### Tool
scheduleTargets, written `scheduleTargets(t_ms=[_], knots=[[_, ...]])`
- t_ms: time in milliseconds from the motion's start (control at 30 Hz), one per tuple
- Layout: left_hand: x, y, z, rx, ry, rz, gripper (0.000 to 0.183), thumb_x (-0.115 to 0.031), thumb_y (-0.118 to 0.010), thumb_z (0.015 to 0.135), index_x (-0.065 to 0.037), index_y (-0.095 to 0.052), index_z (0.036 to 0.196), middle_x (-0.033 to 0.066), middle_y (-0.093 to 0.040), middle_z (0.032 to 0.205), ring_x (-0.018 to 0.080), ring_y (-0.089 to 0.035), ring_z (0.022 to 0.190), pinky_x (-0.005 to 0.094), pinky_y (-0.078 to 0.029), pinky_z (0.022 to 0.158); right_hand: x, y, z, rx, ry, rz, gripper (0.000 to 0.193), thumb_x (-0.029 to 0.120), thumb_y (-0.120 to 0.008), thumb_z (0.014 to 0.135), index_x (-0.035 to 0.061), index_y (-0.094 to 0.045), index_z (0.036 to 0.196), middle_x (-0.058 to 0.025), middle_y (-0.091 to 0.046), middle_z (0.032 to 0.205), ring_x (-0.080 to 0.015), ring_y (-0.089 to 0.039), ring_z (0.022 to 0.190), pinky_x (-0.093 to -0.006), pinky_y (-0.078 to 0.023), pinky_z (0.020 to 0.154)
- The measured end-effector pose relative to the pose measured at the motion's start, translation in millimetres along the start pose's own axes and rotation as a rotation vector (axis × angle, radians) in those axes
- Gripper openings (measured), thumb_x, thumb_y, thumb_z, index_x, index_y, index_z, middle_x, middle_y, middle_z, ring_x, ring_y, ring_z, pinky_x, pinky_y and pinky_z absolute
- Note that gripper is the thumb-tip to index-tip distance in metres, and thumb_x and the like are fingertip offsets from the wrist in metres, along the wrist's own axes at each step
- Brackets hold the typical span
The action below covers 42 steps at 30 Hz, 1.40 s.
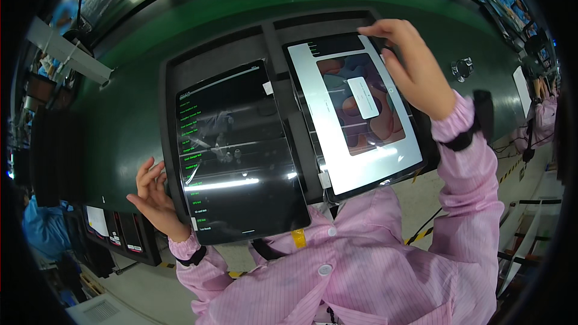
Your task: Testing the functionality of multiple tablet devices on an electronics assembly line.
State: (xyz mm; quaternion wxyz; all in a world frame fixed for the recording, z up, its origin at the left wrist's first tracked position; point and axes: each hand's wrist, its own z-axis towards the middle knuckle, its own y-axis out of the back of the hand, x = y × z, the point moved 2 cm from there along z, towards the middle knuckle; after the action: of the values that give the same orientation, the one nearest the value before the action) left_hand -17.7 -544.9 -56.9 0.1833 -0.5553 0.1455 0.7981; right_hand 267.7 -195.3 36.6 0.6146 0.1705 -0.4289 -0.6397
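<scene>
Two tablets lie side by side in a black tray with two compartments (271,54). The left tablet (241,156) has a dark screen with a column of small green lines, and it reflects overhead lights. On the right tablet (325,138) the screen is bright, with a colourful picture and a white pop-up box. My right hand (415,66) reaches over that tablet's far right corner, thumb and forefinger apart; whether the fingertips touch it I cannot tell. Beside the tray's near left edge, my left hand (155,197) has its fingers spread and holds nothing.
The tray rests on a green worktop (126,126) and juts toward my body. A small clear-and-dark object (462,69) sits to the right. Below the worktop at left are more flat devices in a dark tray (129,232). A grey post (72,54) stands far left.
</scene>
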Motion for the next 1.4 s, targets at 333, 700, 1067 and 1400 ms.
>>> scheduleTargets(t_ms=[333,700,1067,1400], knots=[[0.6,2.3,1.9,0.012,-0.008,-0.016,0.075,-0.053,-0.015,0.105,0.004,-0.064,0.109,0.0218,-0.052,0.135,0.0247,-0.056,0.118,0.0363,-0.041,0.101,70.5,30.2,-88.5,0.248,-0.178,0.362,0.014,-0.007,-0.057,0.084,0.0017,-0.059,0.096,-0.0073,-0.072,0.101,-0.0209,-0.047,0.082,-0.0317,-0.044,0.076],[-0.6,-1.1,1.0,-0.038,0.020,-0.031,0.074,-0.052,-0.015,0.106,0.004,-0.064,0.107,0.0218,-0.052,0.135,0.0252,-0.056,0.118,0.0370,-0.042,0.103,81.1,13.1,-89.8,0.200,-0.114,0.275,0.018,-0.006,-0.061,0.080,0.0024,-0.058,0.096,-0.0050,-0.072,0.110,-0.0225,-0.048,0.084,-0.0336,-0.043,0.078],[-35.1,-32.0,-23.2,0.215,0.109,-0.026,0.094,-0.072,-0.010,0.096,0.003,-0.033,0.147,0.0224,-0.031,0.155,0.0320,-0.022,0.148,0.0427,-0.014,0.121,46.4,21.7,-148.4,0.061,-0.493,0.217,0.132,0.076,-0.073,0.063,-0.0006,-0.017,0.154,-0.0230,-0.021,0.159,-0.0365,-0.023,0.147,-0.0470,-0.021,0.119],[-30.5,-42.6,2.1,0.284,0.013,0.074,0.098,-0.076,-0.005,0.093,-0.001,-0.046,0.141,0.0237,-0.026,0.157,0.0345,-0.020,0.148,0.0453,-0.008,0.121,35.2,11.1,-136.0,0.027,-0.484,0.209,0.126,0.074,-0.069,0.070,-0.0004,-0.013,0.155,-0.0197,-0.017,0.161,-0.0329,-0.018,0.149,-0.0433,-0.017,0.120]])
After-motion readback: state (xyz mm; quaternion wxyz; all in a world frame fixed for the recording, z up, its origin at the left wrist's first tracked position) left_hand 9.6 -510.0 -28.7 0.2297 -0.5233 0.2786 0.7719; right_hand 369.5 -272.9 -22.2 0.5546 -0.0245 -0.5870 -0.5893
